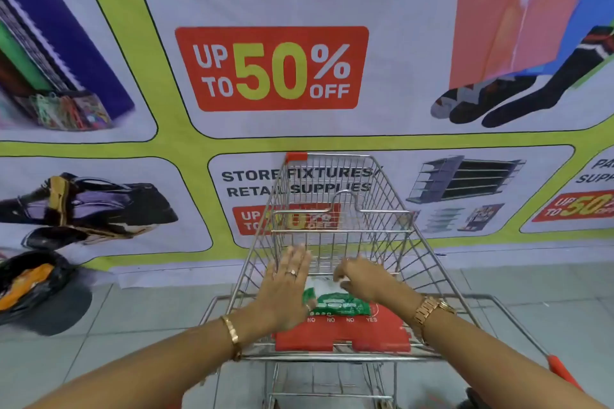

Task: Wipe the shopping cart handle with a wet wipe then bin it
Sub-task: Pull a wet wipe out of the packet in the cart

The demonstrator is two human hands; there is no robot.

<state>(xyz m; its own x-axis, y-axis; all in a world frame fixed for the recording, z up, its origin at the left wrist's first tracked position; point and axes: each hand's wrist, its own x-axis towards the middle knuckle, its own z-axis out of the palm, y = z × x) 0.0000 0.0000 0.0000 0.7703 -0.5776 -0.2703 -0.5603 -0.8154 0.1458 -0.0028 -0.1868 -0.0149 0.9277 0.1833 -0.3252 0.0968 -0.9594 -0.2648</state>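
A green wet wipe pack [342,304] lies on the red seat flap [342,335] of the wire shopping cart [415,262]. My left hand [285,285] lies flat against the pack's left side, fingers stretched out and thumb pressing on it. My right hand [362,277] is above the pack's far end, its fingertips pinched on a white wet wipe [324,285] that sticks out of the pack. A red-tipped end of the cart handle [561,372] shows at the lower right; my forearms hide the rest of it.
A black bin bag [30,285] with orange rubbish in it stands open on the tiled floor [133,319] at the left. The cart's front touches a large printed sale banner [272,68] that covers the wall.
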